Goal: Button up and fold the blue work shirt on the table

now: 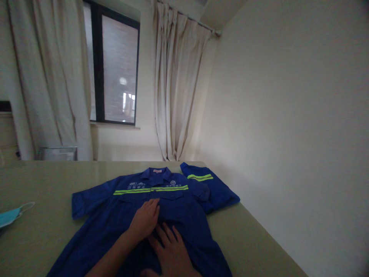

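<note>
A dark blue short-sleeved work shirt [170, 206] lies spread face up on the table, its collar at the far end. A yellow-green reflective stripe crosses the chest, with white printing above it. My left hand [145, 219] rests on the shirt's front near the button line, fingers close together and stretched forward. Closer to me, my right hand [174, 250] lies palm down on the cloth with its fingers spread. The shirt's lower end runs out of view beneath my arms.
A folded blue garment [220, 196] with a similar stripe lies beside the shirt's right sleeve, against the wall side. At the left edge is a light blue face mask [10, 217] on the greenish table [43, 181]. Curtains [175, 77] and a window [119, 69] stand behind.
</note>
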Demonstrator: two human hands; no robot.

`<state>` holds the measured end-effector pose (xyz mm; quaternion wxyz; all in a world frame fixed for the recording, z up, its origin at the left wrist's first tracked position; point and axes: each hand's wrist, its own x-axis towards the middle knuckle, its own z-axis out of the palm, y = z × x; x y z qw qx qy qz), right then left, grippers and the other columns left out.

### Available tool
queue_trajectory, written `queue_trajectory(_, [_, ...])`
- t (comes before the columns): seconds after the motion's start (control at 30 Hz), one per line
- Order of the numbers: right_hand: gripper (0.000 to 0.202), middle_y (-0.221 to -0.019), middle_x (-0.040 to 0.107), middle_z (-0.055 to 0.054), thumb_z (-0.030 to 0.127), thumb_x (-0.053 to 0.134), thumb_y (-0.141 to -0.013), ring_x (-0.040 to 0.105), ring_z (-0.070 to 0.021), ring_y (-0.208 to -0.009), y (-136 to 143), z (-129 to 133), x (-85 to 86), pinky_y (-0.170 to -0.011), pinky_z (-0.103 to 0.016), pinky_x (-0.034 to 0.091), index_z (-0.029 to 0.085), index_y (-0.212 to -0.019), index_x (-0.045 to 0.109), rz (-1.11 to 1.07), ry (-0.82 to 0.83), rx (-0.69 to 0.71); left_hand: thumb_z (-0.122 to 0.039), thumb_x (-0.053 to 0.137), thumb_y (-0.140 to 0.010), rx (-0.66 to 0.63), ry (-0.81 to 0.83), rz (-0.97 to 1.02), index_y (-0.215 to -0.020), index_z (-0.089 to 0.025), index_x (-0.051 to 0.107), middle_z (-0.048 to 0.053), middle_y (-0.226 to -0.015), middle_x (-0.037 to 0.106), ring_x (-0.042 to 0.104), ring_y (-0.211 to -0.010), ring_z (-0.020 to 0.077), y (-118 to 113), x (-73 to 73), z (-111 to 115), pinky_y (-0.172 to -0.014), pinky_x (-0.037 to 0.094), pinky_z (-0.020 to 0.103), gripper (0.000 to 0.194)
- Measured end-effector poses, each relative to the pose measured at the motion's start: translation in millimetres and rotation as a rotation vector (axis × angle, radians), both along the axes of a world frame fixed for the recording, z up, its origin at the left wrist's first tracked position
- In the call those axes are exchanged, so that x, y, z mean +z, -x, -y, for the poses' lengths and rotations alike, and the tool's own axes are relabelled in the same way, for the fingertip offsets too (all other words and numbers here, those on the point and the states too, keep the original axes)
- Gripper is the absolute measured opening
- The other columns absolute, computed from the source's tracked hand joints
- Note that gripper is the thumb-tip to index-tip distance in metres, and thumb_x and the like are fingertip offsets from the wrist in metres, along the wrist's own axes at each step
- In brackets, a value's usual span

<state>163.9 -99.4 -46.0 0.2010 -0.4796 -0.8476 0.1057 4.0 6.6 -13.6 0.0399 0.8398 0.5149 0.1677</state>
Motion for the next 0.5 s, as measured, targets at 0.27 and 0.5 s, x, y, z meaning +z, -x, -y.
queue_trajectory(0.27, [0.068, -0.164, 0.036, -0.005, 0.060, 0.049, -0.098, 0.029, -0.0293, -0.152, 8.9, -23.5, 49.9, -0.125, -0.055, 0.018, 0.034, -0.159, 0.032, 0.040, 0.078, 0.020, -0.044, 0.022, -0.104, 0.065, 0.086, -0.199, -0.158, -0.032, 0.032, 0.002, -0.169, 0.016, 0.018, -0.156, 0.0313, 28.6, -6.4, 75.1, -0.120, 0.017, 0.069, 0.057])
queue_trajectory(0.5, [0.061, -0.163, 0.031, -0.004, 0.053, 0.048, -0.103, 0.039, -0.0318, -0.147, -24.5, 23.2, 11.4, -0.118, -0.053, 0.038, 0.038, -0.159, 0.029, 0.156, -0.064, 0.139, -0.062, 0.025, -0.099, 0.056, 0.303, -0.178, -0.157, -0.031, 0.031, 0.000, -0.168, 0.019, 0.016, -0.156, 0.0320, 38.1, 9.0, 91.6, -0.123, 0.017, 0.065, 0.066])
